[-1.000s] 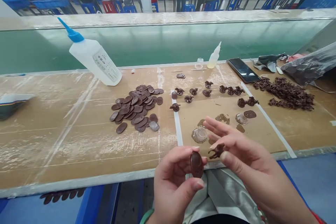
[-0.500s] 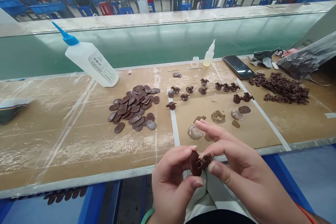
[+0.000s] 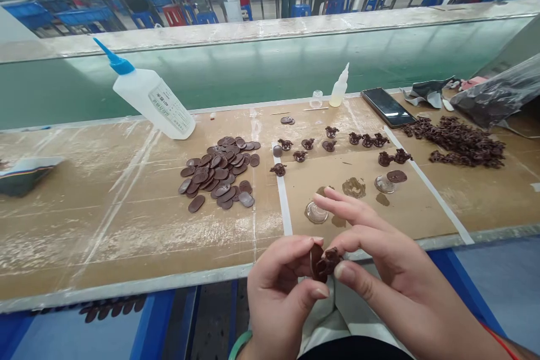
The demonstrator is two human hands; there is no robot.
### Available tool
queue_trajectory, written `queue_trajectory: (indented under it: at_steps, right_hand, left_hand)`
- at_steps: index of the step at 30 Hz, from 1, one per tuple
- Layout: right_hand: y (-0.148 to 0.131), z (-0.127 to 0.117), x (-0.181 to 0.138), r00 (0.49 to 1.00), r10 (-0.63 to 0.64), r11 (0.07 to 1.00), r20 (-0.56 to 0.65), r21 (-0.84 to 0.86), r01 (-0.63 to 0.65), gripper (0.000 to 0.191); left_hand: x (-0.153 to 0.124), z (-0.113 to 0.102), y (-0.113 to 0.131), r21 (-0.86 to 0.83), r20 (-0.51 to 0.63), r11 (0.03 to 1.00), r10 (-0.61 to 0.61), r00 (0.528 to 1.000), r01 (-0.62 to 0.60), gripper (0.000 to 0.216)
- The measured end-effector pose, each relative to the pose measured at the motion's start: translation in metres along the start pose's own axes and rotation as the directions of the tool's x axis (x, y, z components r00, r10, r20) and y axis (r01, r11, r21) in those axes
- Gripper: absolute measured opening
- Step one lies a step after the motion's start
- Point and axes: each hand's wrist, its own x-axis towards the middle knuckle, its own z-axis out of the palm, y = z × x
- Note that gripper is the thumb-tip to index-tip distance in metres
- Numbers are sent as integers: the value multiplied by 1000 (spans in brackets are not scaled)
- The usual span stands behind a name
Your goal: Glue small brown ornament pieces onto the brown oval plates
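Between the thumb and fingers of my left hand (image 3: pixel 282 287) is a brown oval base (image 3: pixel 316 262), held on edge. My right hand (image 3: pixel 379 264) pinches a small brown horse figurine (image 3: pixel 330 261) against the face of that base; whether the two are joined I cannot tell. Beyond my hands, several horse figurines on bases (image 3: pixel 329 145) stand on the table. A heap of oval bases (image 3: pixel 219 169) lies to the left, and a pile of loose horse figurines (image 3: pixel 459 140) to the right. A clear round dish (image 3: pixel 316 212) sits just past my right fingertips.
A large glue bottle (image 3: pixel 154 101) with a blue nozzle leans at back left. A small dropper bottle (image 3: pixel 339 90), a clear cap (image 3: pixel 316 99) and a phone (image 3: pixel 388 107) are at the back. Another clear dish (image 3: pixel 383 184) has an oval base beside it. People work in the background.
The whole view has shifted slightly, so things appear a little further right. In my hands, the horse figurine and the oval base have turned slightly; both grips are kept.
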Motion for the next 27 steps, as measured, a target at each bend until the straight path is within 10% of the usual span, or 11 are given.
queue_trajectory:
  at_steps: [27]
  right_hand:
    - [-5, 3, 5, 950, -302, 935, -78, -222, 278, 14]
  left_hand:
    - [3, 11, -1, -62, -59, 989, 132, 990, -135, 31]
